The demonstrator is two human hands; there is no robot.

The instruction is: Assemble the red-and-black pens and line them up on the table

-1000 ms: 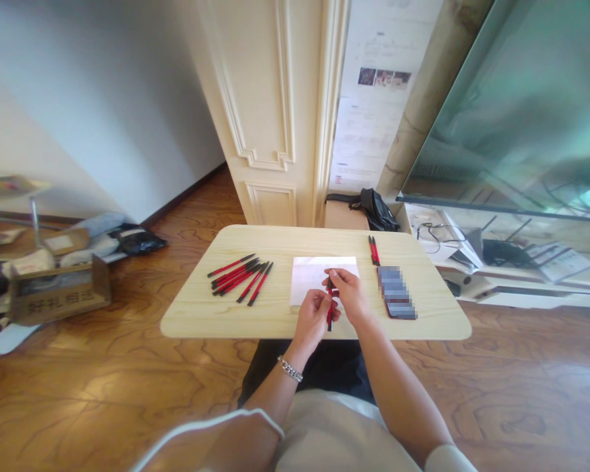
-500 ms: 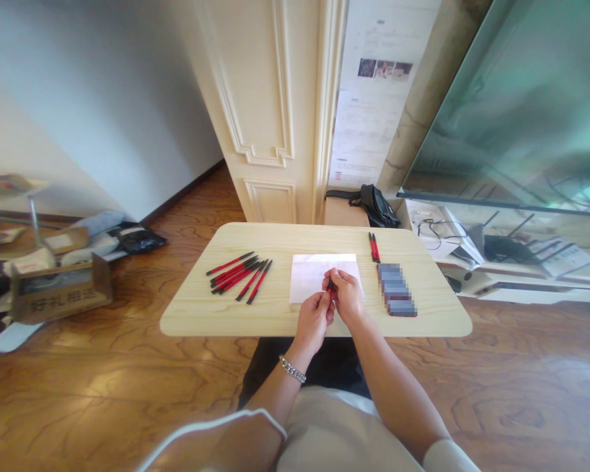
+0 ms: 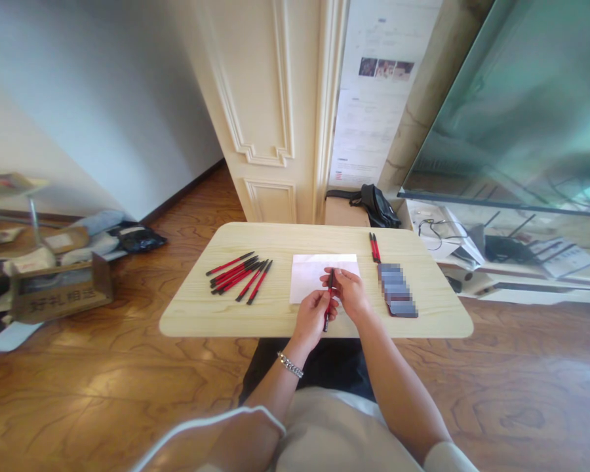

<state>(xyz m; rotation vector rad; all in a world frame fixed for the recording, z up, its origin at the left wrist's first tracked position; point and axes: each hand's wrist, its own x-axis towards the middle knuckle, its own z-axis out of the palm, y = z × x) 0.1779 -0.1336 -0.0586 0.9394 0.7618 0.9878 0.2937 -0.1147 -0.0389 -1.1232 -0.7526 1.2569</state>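
Note:
A red and black pen (image 3: 326,318) stands nearly lengthwise to me between both hands, over the near part of a white sheet of paper (image 3: 305,272). My left hand (image 3: 313,316) pinches its lower half between thumb and fingers. At its black upper end, my right hand (image 3: 350,291) has its thumb and fingers closed round it. Left of the paper lies a loose pile of several similar red and black pens (image 3: 236,275). Two more such pens (image 3: 374,248) lie side by side at the far right of the table.
A phone (image 3: 396,288) with a blurred-out screen rests on the pale wooden table (image 3: 196,308), right of the paper. Behind the table are a cabinet door (image 3: 265,98) and a black bag (image 3: 379,206). A cardboard box (image 3: 63,298) sits on the floor at left.
The pen now shows along most of its length, where earlier the hands largely covered it. My right hand has opened slightly and shifted a little to the right.

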